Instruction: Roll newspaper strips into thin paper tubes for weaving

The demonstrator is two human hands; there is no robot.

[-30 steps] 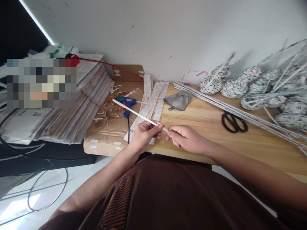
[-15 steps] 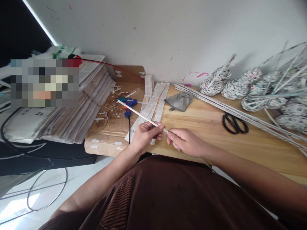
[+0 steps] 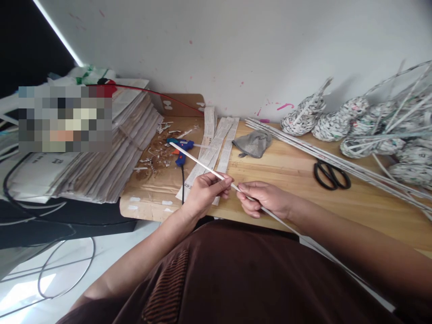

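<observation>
A long thin white paper tube [image 3: 197, 161] runs slantwise across the middle of the head view. Its far end lies over the blue glue gun [image 3: 182, 153]; the near part passes below my right forearm towards the lower right. My left hand [image 3: 207, 191] pinches the tube between thumb and fingers. Close beside it, my right hand [image 3: 261, 198] also grips the tube, with the fingers curled around it. Beyond my left hand, printed newspaper strips [image 3: 214, 146] lie on the table. Part of the tube is hidden inside my fingers.
Tied newspaper stacks [image 3: 124, 139] stand at left beside cardboard [image 3: 141, 193] with paper scraps. A grey cloth [image 3: 254, 143], black scissors [image 3: 332, 174] and a bundle of paper tubes [image 3: 303, 146] lie on the wooden table. Woven paper pieces [image 3: 332, 123] line the wall at right.
My right hand's fingers have loosened a little and shifted slightly, and the tube's length now shows running out below it. My left hand stays nearly in place.
</observation>
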